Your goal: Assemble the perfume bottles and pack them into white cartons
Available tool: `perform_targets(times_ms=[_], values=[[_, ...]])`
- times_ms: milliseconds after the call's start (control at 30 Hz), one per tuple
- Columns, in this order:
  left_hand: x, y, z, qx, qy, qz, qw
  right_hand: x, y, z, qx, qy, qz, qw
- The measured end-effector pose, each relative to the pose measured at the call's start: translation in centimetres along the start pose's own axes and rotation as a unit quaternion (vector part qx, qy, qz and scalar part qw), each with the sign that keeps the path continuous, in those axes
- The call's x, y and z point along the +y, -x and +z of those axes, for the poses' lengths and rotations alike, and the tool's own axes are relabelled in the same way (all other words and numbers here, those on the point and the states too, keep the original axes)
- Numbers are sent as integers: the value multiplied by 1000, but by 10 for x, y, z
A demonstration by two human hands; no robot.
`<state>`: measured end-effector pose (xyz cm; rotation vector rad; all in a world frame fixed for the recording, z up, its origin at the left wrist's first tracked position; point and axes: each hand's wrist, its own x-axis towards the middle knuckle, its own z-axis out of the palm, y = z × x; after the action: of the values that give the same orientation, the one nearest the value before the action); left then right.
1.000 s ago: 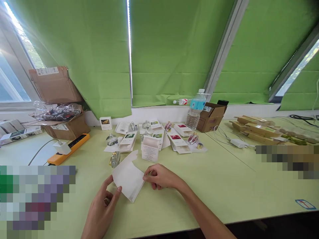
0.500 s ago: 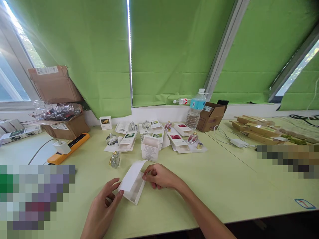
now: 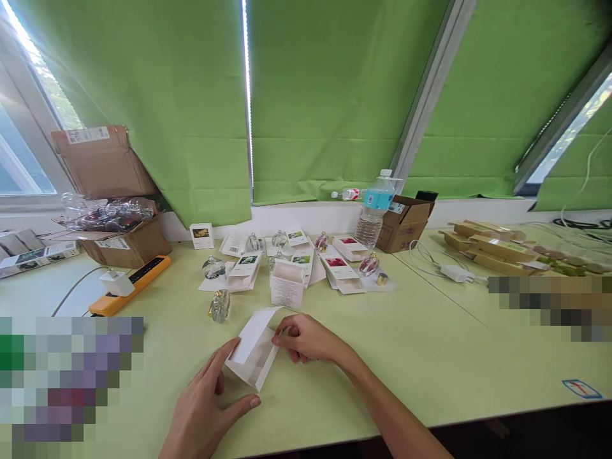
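A small white carton [image 3: 264,364] lies on the table with its inside facing up, and a white paper flap or sheet [image 3: 253,333] covers part of it. My right hand [image 3: 308,339] pinches the carton's right edge between thumb and fingers. My left hand [image 3: 204,396] is at the other side, thumb and index finger spread apart. Its index fingertip rests on the left edge of the white sheet, while the thumb points toward the carton's near corner. Just beyond stand a printed white box [image 3: 287,293] and a faceted glass bottle [image 3: 220,306].
Farther back, several glass bottles stand among white boxes with flower pictures [image 3: 340,268]. A large water bottle [image 3: 370,217] stands by a brown carton [image 3: 404,224]. At left are an orange power strip [image 3: 138,284] and an open cardboard box [image 3: 129,245]; a white charger [image 3: 456,273] lies right.
My left hand's thumb has come off the carton's near side and spread away, and the index finger has moved up onto the sheet. My right hand keeps its hold.
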<state>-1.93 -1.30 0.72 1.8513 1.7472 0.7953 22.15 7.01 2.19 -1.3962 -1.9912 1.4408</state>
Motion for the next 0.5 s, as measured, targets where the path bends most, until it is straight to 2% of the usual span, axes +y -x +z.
perform_targets(times_ms=[200,500], values=[[-3,1,6,-14,-76,45,996,-4,3,0,0,3,-13,1000],[-8,1,9,14,-116,74,990,-2,2,-1,-5,9,-22,1000]])
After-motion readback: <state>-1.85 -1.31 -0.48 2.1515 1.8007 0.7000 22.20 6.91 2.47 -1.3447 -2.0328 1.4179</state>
